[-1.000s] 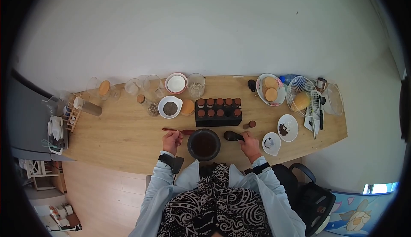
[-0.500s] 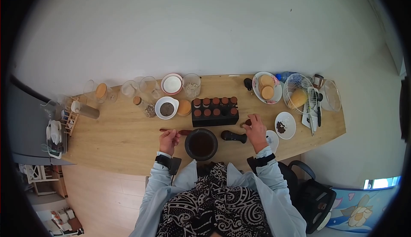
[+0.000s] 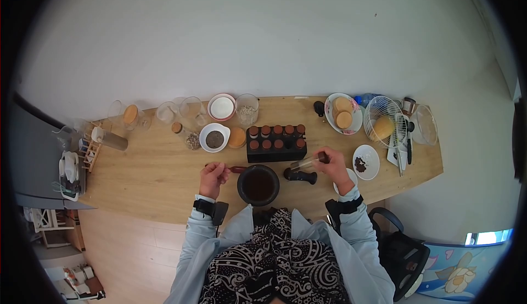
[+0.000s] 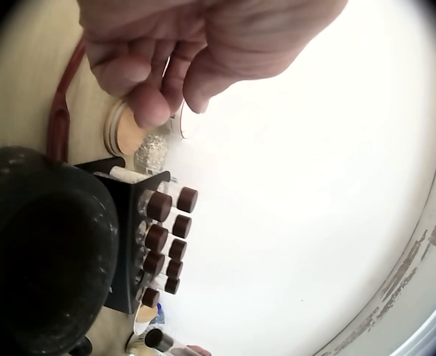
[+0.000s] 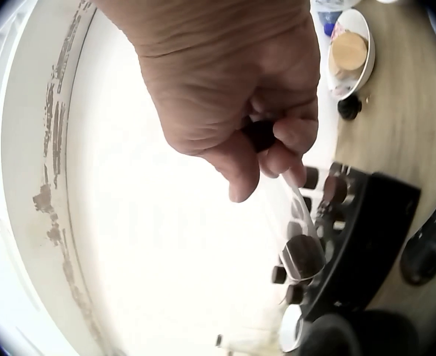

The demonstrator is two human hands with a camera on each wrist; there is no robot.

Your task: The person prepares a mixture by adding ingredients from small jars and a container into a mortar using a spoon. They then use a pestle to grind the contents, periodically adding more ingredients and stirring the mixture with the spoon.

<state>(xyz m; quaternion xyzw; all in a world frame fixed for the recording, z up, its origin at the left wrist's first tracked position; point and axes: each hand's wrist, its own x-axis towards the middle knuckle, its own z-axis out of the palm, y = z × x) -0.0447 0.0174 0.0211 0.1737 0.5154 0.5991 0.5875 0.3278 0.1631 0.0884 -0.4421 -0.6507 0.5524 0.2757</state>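
My right hand grips a glass vial by its dark cap. The vial tilts toward the left, with dark contents gathered at its far end. Below it on the table lies a black pestle. The stone mortar, dark inside, stands between my hands. My left hand hovers left of the mortar, fingers loosely bent with nothing between them in the left wrist view. Beneath that hand lies a dark red long-handled utensil, partly covered by it in the head view.
A black rack of brown-capped vials stands behind the mortar. White bowls are at the right, one partly behind my right hand. A wire basket is farther right. Glass jars and a handled bowl stand back left.
My right hand has left the pestle, picked the capped vial up from the table and tilted it leftward. My left hand has shifted slightly left, staying by the utensil.
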